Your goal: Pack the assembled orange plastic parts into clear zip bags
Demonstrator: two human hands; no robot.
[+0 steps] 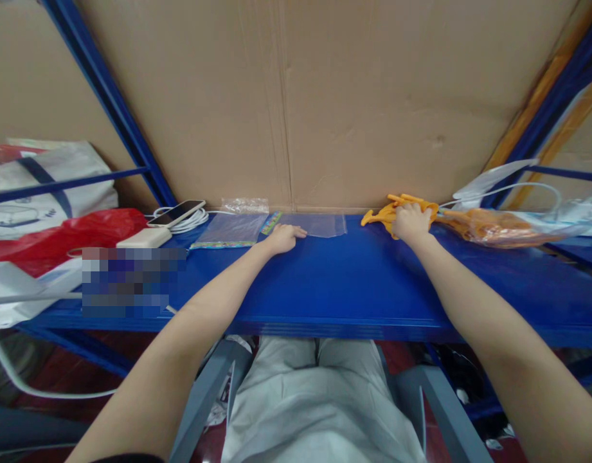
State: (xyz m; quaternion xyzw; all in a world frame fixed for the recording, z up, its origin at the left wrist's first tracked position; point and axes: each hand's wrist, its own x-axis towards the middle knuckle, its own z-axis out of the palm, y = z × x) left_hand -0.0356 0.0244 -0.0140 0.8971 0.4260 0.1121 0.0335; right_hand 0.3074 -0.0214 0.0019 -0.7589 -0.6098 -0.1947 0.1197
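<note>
My left hand (282, 239) rests on a clear plastic bag (324, 225) lying flat near the back of the blue tabletop. Its index finger is stretched out over the bag; the other fingers are partly hidden. A coloured header strip (270, 222) shows beside that hand. Farther right, my right hand (412, 222) is closed over a bunch of orange plastic pieces (387, 215), whose thin arms stick out on either side. Their exact kind is unclear. Just to the left of my left hand lies another clear bag (231, 230) with a colourful edge.
More orange pieces in a clear bag (498, 226) lie at the right. A phone (179, 213), coiled white cable (192, 223), white box (144, 238) and red plastic bag (83, 233) occupy the left. Cardboard (348, 103) walls off the back, between blue posts (110, 103).
</note>
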